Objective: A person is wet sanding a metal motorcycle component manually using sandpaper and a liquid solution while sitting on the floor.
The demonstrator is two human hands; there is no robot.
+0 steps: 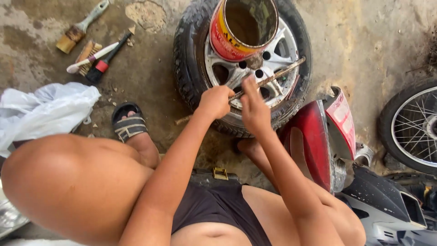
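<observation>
My left hand (215, 101) is closed around a long rusty metal rod (277, 74) that slants up to the right over a car wheel. My right hand (253, 109) touches the same rod just right of the left hand, fingers along it. The wheel, a black tyre (186, 54) with a silver alloy rim (284, 43), lies flat on the concrete floor. An open red and yellow tin can (236, 34) stands on the rim. The rod's lower end (182, 120) sticks out past the tyre.
Two brushes (79, 29) (105, 60) and a toothbrush (91, 57) lie at the top left. A white plastic bag (43, 111) is at the left. A red motorcycle tail panel (318, 141) and a spoked wheel (412, 125) are at the right. My sandalled foot (129, 125) rests beside the tyre.
</observation>
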